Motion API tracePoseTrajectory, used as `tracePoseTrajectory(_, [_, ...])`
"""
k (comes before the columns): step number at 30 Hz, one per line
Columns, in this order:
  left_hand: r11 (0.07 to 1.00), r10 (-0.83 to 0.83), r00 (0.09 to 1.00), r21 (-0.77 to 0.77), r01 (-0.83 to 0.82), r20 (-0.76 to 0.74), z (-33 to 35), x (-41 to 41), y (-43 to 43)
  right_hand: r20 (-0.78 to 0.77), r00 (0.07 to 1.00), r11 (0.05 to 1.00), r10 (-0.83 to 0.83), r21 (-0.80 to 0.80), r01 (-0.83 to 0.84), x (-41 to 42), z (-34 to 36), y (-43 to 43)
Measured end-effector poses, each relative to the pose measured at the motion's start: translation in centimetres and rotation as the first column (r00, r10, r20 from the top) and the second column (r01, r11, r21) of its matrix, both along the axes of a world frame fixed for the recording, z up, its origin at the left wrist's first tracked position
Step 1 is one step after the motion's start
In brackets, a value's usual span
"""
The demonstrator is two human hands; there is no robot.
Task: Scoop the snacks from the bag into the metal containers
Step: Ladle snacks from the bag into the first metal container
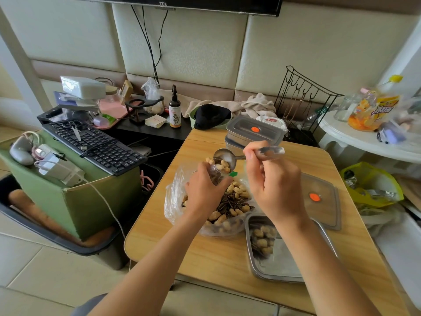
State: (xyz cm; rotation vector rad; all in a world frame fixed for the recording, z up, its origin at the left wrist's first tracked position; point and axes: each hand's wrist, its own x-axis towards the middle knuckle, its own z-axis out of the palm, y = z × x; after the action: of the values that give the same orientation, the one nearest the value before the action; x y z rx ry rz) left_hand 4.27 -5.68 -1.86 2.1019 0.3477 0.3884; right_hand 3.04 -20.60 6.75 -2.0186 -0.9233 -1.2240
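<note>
Left hand (202,190) grips bag (173,197), right hand (273,185) spoon (224,156); screen (205,2) reads TCL.

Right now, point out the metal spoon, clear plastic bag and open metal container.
metal spoon (222,154), head view, bowl
clear plastic bag (172,201), head view, left wall
open metal container (284,263), head view, bare floor

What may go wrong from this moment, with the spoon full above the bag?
The spoon in the right hand is heaped; peanuts may drop onto the table before reaching the open metal container.
If the left hand releases the bag, its mouth may slump and spill.
</note>
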Motion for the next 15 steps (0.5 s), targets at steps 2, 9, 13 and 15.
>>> tracePoseTrajectory(2, [1.000, -0.012, 1.000, -0.009, 0.012, 0.003, -0.25, 0.06, -0.01, -0.005, 1.000, 1.000, -0.003, -0.011, 0.002, -0.01, -0.05, 0.05])
tracePoseTrajectory(9, [0.999, -0.049, 0.999, -0.013, 0.049, -0.011, -0.67, 0.05, -0.19, 0.015, 0.996, 0.995, -0.089, 0.055, 0.088, -0.21, -0.02, -0.17])
tracePoseTrajectory(13, [0.999, -0.048, 0.999, -0.016, 0.048, -0.013, -0.49, -0.09, -0.34, 0.000, 0.998, 0.998, -0.058, 0.017, 0.058, 0.07, -0.58, -0.04])
tracePoseTrajectory(15, [0.998, -0.051, 0.999, -0.024, 0.051, -0.010, -0.40, -0.16, -0.35, -0.001, 0.998, 0.996, -0.070, 0.051, 0.070, 0.11, -0.60, -0.30])
